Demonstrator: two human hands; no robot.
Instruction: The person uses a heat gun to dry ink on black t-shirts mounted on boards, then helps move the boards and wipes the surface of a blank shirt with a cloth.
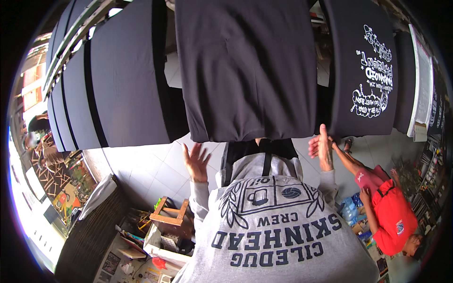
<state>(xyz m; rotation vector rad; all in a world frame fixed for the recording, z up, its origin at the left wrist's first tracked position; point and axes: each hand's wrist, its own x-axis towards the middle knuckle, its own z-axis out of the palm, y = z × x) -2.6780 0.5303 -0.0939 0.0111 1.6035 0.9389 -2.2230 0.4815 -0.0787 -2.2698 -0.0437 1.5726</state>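
Observation:
A black fabric piece (247, 70) is draped over the middle board in front of me, its lower edge hanging in soft folds. My left hand (197, 160) is raised just below that edge at its left corner, fingers spread, holding nothing. My right hand (322, 151) is up near the right corner, between this piece and the neighbouring black one with white print (347, 70), thumb and fingers apart and empty. I cannot tell whether either hand touches the cloth. My grey printed sweatshirt (283, 240) fills the lower middle.
More black-covered boards (125, 85) line both sides. A co-worker in red (394, 217) stands at right on the tiled floor (165, 174). A wooden stool (167, 212), cluttered shelves and a dark woven panel (96, 226) are at lower left; blue plastic containers (351, 210) are at right.

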